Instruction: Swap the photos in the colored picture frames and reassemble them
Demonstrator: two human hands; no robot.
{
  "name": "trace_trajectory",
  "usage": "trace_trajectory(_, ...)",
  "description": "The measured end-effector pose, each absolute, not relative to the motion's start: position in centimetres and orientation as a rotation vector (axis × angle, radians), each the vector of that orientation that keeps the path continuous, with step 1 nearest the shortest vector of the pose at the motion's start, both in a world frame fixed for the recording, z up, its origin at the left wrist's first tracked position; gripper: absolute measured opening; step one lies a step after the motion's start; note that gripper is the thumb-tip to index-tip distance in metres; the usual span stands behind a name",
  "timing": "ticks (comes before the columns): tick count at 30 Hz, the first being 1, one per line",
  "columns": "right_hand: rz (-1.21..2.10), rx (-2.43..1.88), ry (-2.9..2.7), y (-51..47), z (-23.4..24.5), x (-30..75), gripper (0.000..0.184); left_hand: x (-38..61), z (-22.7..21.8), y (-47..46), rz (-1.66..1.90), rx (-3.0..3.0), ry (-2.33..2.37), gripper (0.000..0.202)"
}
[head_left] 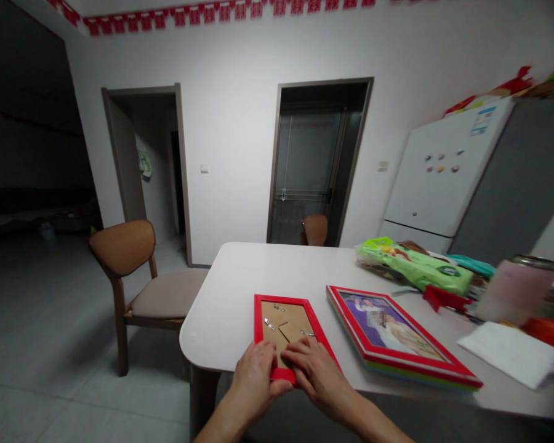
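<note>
A red picture frame (pixel 308 306) lies face down at the table's front edge, its brown backing board (pixel 294 314) showing several metal clips and a dark slit. My left hand (pixel 255 372) grips the near left corner, with its thumb along the near edge and its fingers bent over the side. On the near right part of the frame, my right hand (pixel 317 370) has its fingers curled and pressed down on the board; its thumb is hidden. To the right of it lies a stack of red-edged frames (pixel 369 352), the top one face up with a photo (pixel 392 326).
The white table (pixel 268 261) has a rounded left corner. On its right side are a green packet (pixel 410 264), a pink jar (pixel 512 292), white paper (pixel 510 351) and a red item (pixel 445 299). A wooden chair (pixel 124 246) stands to the left; a fridge (pixel 436 197) is behind.
</note>
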State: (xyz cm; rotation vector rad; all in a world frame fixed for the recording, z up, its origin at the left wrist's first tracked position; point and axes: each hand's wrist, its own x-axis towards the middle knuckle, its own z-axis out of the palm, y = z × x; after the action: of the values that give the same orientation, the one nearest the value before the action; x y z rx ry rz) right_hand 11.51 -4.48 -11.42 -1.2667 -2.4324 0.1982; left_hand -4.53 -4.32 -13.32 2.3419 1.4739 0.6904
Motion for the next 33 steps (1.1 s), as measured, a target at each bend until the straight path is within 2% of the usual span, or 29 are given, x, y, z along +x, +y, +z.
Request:
trace_trajectory(7, 0.25, -1.195, -2.459, -4.9, -11.4, 12.0, 0.025, -4.6, -13.3, -4.3, 0.74, 2.369, 1.449, 0.04)
trace_trajectory(13, 0.28, -1.245, -2.361, -3.1, -12.2, 12.0, 0.03, -4.8, -13.7, -4.3, 0.717, 2.337, 1.46, 0.058)
trace_trajectory(18, 0.184, -1.345, -2.311, 0.7, -12.6, 9.8, 0.03, -5.2, -13.7, -4.7, 0.681, 2.315, 1.466, 0.064)
trace_trajectory(23, 0.017, -1.401, -2.445, 2.2, -12.3, 7.6, 0.027, -5.4, -13.3, -5.2, 0.709, 2.312, 1.435, 0.059)
trace_trajectory(28, 0.012, -1.284, -2.581, 1.4, -12.1, 7.3, 0.019, -5.5, -12.9, -5.3, 0.748, 2.309, 1.411, 0.048)
trace_trajectory(33, 0.139, -1.401, -2.399, 2.3, -12.0, 8.0, 0.023, -5.6, -13.0, -5.8, 0.676, 2.267, 1.471, 0.064)
